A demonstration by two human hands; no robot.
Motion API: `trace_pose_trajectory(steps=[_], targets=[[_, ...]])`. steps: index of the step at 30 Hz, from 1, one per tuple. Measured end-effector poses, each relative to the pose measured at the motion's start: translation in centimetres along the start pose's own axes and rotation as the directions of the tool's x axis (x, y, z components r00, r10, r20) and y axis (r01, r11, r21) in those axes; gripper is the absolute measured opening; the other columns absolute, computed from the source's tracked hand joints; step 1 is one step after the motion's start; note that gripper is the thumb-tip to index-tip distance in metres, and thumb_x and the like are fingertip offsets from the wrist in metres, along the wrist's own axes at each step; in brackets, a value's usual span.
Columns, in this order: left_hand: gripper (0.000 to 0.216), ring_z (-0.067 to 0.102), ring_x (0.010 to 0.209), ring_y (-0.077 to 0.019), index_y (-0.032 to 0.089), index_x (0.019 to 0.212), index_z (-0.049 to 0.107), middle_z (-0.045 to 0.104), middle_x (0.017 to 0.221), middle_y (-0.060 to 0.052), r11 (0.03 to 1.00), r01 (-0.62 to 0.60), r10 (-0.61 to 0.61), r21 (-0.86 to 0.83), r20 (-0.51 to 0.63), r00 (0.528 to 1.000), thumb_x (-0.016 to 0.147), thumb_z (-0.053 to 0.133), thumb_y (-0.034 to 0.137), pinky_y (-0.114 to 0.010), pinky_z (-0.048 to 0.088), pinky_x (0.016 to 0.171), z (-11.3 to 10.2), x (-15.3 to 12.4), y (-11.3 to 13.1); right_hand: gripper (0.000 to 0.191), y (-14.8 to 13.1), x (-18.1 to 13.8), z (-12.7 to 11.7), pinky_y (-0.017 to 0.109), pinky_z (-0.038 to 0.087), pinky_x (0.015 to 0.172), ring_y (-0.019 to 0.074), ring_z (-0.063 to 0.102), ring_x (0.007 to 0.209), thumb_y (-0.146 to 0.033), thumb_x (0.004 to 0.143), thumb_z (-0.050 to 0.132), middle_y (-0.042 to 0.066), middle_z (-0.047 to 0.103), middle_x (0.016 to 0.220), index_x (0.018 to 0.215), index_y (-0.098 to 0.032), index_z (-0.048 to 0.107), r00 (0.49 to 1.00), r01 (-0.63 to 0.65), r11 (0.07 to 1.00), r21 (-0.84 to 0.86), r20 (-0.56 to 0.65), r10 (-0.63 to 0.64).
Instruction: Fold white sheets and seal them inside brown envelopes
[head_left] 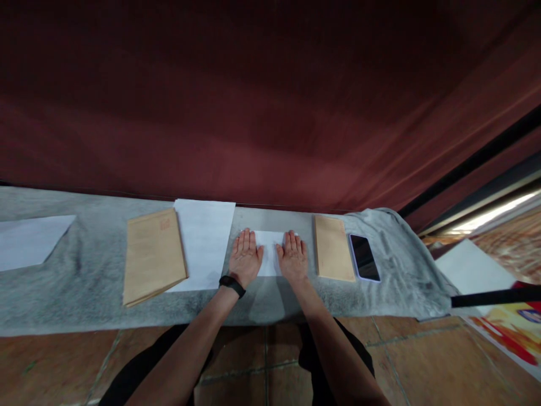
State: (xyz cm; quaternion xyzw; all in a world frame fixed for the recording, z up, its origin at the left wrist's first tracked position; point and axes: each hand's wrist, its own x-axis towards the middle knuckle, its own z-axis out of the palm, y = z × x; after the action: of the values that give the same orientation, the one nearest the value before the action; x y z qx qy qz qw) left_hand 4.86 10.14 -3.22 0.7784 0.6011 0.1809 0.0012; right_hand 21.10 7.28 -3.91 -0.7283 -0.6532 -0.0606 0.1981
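Observation:
A small white sheet of paper (269, 254), perhaps folded, lies on the grey cloth between my hands. My left hand (245, 258), with a dark band on its wrist, presses flat on the sheet's left part. Flat on its right part rests my right hand (293, 256). Both hands have their fingers stretched out and hold nothing. Left of my left hand lies a stack of white paper (205, 242), partly under a pile of brown envelopes (154, 254). To the right of my right hand is a smaller stack of brown envelopes (333, 248).
A phone (364, 257) lies just right of the smaller envelope stack. More white paper (31, 241) is at the far left. The grey cloth (93, 282) covers a narrow surface, with a dark red curtain (270, 113) behind it. Tiled floor (406, 361) shows below.

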Motion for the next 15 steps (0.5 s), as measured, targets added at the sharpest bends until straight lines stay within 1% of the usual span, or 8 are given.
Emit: trace_pose_trajectory(steps=[4,10,15], targets=[[0.064,0.03,0.153,-0.0311,0.001,0.153,0.039,0.038,0.16,-0.022,1.0,0.006,-0.006,0.008,-0.013,1.0,0.101,0.032,0.037,-0.049,0.025,0.125,-0.1,-0.2,-0.2,0.062,0.7,-0.3,0.1,0.054,0.031,0.118,0.0351,0.045,0.143,-0.043,0.108,0.03,0.024,0.045,0.155,0.153,-0.001,0.041,0.999,0.0,1.0,-0.005,-0.044,0.0],[0.068,0.029,0.153,-0.0344,-0.006,0.151,0.038,0.034,0.161,-0.027,1.0,-0.004,0.003,0.028,0.021,1.0,0.102,0.032,0.041,-0.049,0.025,0.125,-0.8,-0.8,-0.6,0.064,1.3,-0.5,-0.5,0.052,0.032,0.119,0.0346,0.044,0.144,-0.044,0.108,0.032,0.026,0.043,0.156,0.152,0.002,0.041,1.0,-0.01,1.0,-0.028,-0.005,0.01],[0.069,0.032,0.152,-0.0352,-0.005,0.151,0.037,0.036,0.16,-0.027,1.0,-0.007,0.007,0.016,-0.002,1.0,0.102,0.032,0.043,-0.051,0.028,0.123,-1.0,-1.6,-1.0,0.062,1.5,-0.7,-0.7,0.052,0.034,0.117,0.0347,0.045,0.143,-0.042,0.107,0.035,0.027,0.044,0.155,0.152,0.001,0.04,0.999,-0.026,0.999,-0.026,-0.032,0.025]])
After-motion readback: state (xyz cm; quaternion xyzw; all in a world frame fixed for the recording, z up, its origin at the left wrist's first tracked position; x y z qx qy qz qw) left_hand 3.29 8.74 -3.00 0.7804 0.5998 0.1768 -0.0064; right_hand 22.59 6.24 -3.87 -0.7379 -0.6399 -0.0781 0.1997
